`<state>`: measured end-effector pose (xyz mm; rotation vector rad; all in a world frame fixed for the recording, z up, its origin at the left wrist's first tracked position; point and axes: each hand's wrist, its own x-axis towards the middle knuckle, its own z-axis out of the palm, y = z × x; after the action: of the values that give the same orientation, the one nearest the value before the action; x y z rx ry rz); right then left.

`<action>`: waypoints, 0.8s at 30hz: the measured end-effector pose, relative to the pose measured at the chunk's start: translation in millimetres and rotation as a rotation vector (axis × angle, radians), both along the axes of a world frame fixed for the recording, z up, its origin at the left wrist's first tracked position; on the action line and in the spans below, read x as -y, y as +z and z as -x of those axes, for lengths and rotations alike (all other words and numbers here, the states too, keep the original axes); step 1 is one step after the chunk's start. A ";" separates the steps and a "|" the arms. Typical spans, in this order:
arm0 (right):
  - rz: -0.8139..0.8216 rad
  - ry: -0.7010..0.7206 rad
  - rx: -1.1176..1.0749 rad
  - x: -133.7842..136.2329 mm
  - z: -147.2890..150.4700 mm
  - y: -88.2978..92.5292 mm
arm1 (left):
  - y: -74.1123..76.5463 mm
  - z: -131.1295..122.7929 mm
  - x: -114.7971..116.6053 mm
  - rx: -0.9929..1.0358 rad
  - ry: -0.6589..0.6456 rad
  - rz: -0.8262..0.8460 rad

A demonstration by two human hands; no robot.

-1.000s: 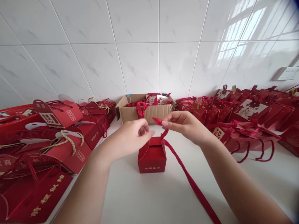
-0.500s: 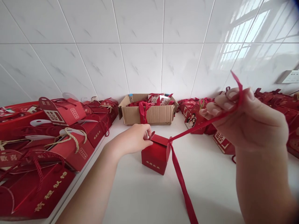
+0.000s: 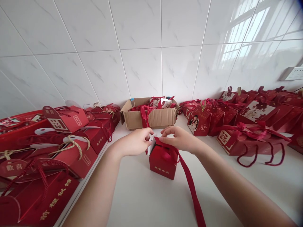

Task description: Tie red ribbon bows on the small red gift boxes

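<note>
A small red gift box with gold characters stands on the white table, its left end flap tilted outward and showing white. My left hand pinches that flap near the top. Over the box's top, my right hand has its fingers closed at the left top edge; a strip of red ribbon is under them. The dark red ribbon hangs from the box's right side and trails across the table toward the front edge of view.
Behind the box stands an open cardboard carton of ribbons and cards. Red gift boxes with rope handles line the left, beside a red tray. More decorated boxes fill the right, before a tiled wall.
My right hand has come down and left from the raised position with the ribbon end to the box top. The left flap now leans outward, and the box sits slightly further right.
</note>
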<state>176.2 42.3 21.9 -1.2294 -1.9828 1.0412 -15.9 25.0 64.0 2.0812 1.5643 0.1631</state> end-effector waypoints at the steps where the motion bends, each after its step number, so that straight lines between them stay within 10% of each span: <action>1: 0.006 0.007 0.005 -0.5 0.3 -1.5 | 0.3 -0.1 0.1 -0.001 -0.006 -0.002; 24: -0.040 0.027 0.050 -1.9 4.5 -4.2 | -12.0 5.7 -14.9 -0.085 0.079 -0.045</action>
<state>171.7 44.3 17.7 -1.2218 -2.0538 0.9875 -21.6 39.9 52.0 2.0864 1.7091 0.1410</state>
